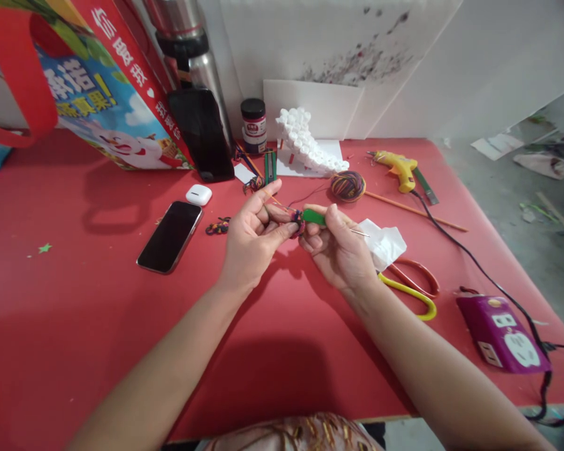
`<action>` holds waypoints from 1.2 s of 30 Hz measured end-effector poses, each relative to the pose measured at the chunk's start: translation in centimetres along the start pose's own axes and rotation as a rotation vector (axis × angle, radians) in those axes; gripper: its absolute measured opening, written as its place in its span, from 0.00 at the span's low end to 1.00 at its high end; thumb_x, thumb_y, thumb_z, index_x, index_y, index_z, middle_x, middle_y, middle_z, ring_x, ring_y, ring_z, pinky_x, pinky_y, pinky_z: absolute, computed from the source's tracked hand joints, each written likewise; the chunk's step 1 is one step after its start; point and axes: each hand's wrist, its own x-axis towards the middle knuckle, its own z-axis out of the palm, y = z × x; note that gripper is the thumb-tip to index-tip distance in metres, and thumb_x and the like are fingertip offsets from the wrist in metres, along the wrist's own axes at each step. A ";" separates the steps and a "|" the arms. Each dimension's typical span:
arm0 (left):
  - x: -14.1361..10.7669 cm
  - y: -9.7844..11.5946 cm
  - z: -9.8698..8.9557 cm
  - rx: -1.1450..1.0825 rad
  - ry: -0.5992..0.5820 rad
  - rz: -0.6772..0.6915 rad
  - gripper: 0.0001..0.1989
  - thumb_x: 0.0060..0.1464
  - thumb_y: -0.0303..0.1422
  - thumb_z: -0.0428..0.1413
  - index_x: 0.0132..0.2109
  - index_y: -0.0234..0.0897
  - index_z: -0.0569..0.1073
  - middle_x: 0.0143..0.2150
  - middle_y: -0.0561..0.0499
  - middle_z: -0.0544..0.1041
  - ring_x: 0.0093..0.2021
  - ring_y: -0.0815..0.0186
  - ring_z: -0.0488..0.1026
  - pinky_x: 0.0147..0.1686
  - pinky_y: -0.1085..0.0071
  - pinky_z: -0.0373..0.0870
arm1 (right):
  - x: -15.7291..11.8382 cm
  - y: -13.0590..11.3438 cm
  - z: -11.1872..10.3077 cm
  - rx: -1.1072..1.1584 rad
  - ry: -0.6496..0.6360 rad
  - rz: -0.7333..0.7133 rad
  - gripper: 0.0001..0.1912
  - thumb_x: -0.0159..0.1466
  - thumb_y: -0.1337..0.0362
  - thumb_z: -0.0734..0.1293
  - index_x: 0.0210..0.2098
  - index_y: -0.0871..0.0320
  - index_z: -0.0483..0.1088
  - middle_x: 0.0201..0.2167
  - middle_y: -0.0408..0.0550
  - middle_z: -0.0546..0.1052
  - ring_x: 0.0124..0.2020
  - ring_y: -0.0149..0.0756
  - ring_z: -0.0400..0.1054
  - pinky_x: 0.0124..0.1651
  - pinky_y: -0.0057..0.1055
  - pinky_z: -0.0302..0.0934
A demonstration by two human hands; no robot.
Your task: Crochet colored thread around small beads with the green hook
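Note:
Near the middle of the view, my left hand (pixel 256 238) pinches a small dark multicoloured crocheted piece (pixel 297 223), its index finger raised with yarn running over it. My right hand (pixel 342 244) is closed on a crochet hook (pixel 313 217) with a green handle; a thin metal end sticks out to the right. The hook's other end meets the crocheted piece, where the fingers hide the detail. Behind the hands sits a multicoloured yarn ball (pixel 348 186). Another bit of crocheted yarn (pixel 218 226) lies left of my left hand.
On the red table (pixel 98 326) are a phone (pixel 170 237), white earbud case (pixel 198 195), scissors (pixel 410 288), white tissue (pixel 382 243), yellow glue gun (pixel 397 168) and purple power block (pixel 503 333). A propped phone (pixel 201 134), steel bottle (pixel 209 69) and jar (pixel 254 125) stand behind.

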 end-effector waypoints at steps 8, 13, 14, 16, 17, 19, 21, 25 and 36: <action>0.7 -0.1 -0.5 0.036 -0.020 0.010 0.33 0.43 0.26 0.75 0.59 0.40 0.81 0.32 0.57 0.83 0.34 0.69 0.78 0.41 0.70 0.78 | -0.1 -0.1 0.1 -0.044 -0.025 0.025 0.16 0.61 0.50 0.81 0.38 0.56 0.86 0.24 0.41 0.77 0.21 0.26 0.64 0.27 0.29 0.66; 0.5 0.0 -0.2 0.074 -0.004 0.032 0.28 0.44 0.25 0.75 0.55 0.41 0.84 0.29 0.59 0.78 0.33 0.70 0.77 0.40 0.72 0.79 | -0.1 0.0 -0.2 -0.065 -0.014 -0.018 0.18 0.61 0.48 0.81 0.39 0.55 0.87 0.24 0.42 0.79 0.21 0.27 0.66 0.28 0.30 0.67; 0.4 0.1 -0.2 0.078 -0.007 0.040 0.27 0.44 0.24 0.74 0.54 0.41 0.84 0.29 0.59 0.78 0.33 0.70 0.77 0.41 0.71 0.80 | -0.1 0.0 -0.3 -0.076 -0.014 -0.027 0.18 0.61 0.48 0.81 0.39 0.55 0.87 0.25 0.42 0.79 0.21 0.26 0.66 0.28 0.30 0.67; 0.4 0.1 -0.2 0.072 -0.016 0.042 0.27 0.45 0.24 0.74 0.54 0.42 0.85 0.29 0.59 0.78 0.33 0.70 0.77 0.41 0.71 0.80 | -0.1 -0.2 -0.5 -0.104 -0.022 -0.049 0.17 0.61 0.48 0.81 0.39 0.54 0.87 0.25 0.42 0.79 0.21 0.26 0.66 0.29 0.29 0.67; 0.5 0.0 -0.3 0.062 -0.019 0.037 0.27 0.44 0.23 0.74 0.53 0.41 0.85 0.29 0.59 0.78 0.33 0.70 0.77 0.40 0.72 0.80 | -0.1 -0.3 -0.5 -0.119 -0.028 -0.059 0.17 0.61 0.48 0.82 0.39 0.54 0.87 0.24 0.42 0.79 0.22 0.26 0.67 0.29 0.29 0.66; 0.7 0.0 -0.5 0.032 -0.022 0.023 0.27 0.44 0.23 0.74 0.53 0.41 0.85 0.29 0.59 0.79 0.32 0.70 0.78 0.39 0.72 0.80 | -0.1 -0.5 -0.5 -0.144 -0.044 -0.075 0.17 0.60 0.48 0.83 0.39 0.53 0.88 0.24 0.42 0.80 0.22 0.27 0.68 0.30 0.29 0.66; 1.1 -0.1 -0.9 -0.010 -0.015 0.010 0.28 0.43 0.22 0.74 0.53 0.40 0.85 0.28 0.59 0.78 0.32 0.71 0.77 0.40 0.73 0.80 | -0.1 -0.8 -0.6 -0.173 -0.058 -0.084 0.17 0.58 0.48 0.84 0.39 0.53 0.88 0.25 0.42 0.80 0.23 0.28 0.69 0.30 0.31 0.66; 1.5 0.0 -1.4 -0.058 0.006 0.011 0.29 0.43 0.21 0.74 0.54 0.41 0.85 0.28 0.60 0.78 0.32 0.73 0.77 0.43 0.75 0.79 | 0.0 -1.1 -0.7 -0.216 -0.056 -0.115 0.19 0.59 0.46 0.83 0.40 0.53 0.88 0.24 0.42 0.79 0.24 0.30 0.68 0.30 0.32 0.65; 1.3 0.0 -1.2 -0.059 -0.044 -0.001 0.28 0.45 0.21 0.72 0.55 0.40 0.84 0.32 0.57 0.81 0.36 0.68 0.81 0.45 0.70 0.80 | 0.1 -0.9 -0.9 -0.180 -0.057 -0.122 0.17 0.60 0.47 0.83 0.41 0.51 0.88 0.25 0.41 0.78 0.23 0.28 0.66 0.30 0.31 0.65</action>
